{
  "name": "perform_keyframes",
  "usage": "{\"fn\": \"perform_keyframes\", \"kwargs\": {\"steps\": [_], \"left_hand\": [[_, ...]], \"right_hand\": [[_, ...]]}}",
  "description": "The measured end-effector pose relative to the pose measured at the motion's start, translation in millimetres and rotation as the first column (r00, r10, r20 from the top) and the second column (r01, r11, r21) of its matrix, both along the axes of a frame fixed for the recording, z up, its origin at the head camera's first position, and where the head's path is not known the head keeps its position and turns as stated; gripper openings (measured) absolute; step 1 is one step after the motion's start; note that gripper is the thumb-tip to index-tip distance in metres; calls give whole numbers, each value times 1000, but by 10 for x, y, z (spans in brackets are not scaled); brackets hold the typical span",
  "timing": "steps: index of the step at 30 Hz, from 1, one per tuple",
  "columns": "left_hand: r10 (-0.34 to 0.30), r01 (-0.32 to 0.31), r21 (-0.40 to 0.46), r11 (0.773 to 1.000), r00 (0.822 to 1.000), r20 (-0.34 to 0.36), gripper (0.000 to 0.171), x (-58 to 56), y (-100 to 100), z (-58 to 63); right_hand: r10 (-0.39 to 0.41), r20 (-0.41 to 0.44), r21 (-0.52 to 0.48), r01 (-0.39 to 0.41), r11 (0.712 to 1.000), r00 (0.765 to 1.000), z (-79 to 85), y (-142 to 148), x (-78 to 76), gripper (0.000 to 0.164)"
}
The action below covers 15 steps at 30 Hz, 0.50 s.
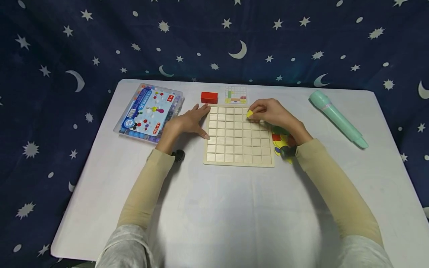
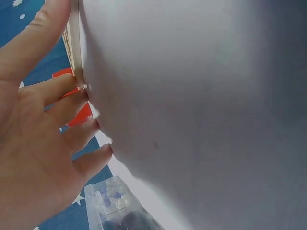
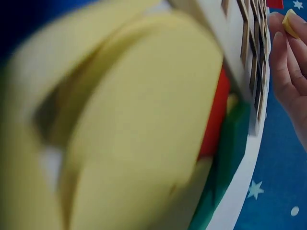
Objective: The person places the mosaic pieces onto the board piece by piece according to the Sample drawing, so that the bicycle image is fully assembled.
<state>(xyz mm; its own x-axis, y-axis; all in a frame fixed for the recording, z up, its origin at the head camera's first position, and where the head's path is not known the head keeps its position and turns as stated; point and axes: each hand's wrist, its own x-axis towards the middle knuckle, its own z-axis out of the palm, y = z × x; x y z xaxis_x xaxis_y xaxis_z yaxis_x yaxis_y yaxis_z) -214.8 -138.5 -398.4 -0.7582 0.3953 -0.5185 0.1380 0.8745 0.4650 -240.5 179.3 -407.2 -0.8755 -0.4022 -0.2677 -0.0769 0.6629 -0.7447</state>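
A pale wooden grid board (image 1: 239, 141) with rows of square recesses lies flat on the table. My right hand (image 1: 273, 111) pinches a small yellow piece (image 1: 249, 113) over the board's far right part; the right wrist view also shows this yellow piece (image 3: 290, 24) between thumb and fingers. My left hand (image 1: 189, 121) touches the board's left edge with spread fingers, and in the left wrist view the left hand (image 2: 48, 129) has its fingertips on the table beside that edge. Coloured pieces (image 1: 276, 137) in red, yellow, green and blue lie in a pile right of the board, partly hidden by my right wrist.
Behind the board are a red block (image 1: 209, 98) and a small pattern card (image 1: 235, 95) with a coloured grid. A clear plastic case (image 1: 147, 111) of beads and molecule parts lies to the left. A mint green microphone-shaped object (image 1: 338, 119) lies at right.
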Motion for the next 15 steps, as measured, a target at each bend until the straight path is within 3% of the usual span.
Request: {"fn": "perform_keyframes", "kwargs": {"steps": [15], "left_hand": [[33,-33,7,999,999,5,120,11,30,34]], "right_hand": [[93,4,-24,-93,995,996,36,-328,-9,22]]}}
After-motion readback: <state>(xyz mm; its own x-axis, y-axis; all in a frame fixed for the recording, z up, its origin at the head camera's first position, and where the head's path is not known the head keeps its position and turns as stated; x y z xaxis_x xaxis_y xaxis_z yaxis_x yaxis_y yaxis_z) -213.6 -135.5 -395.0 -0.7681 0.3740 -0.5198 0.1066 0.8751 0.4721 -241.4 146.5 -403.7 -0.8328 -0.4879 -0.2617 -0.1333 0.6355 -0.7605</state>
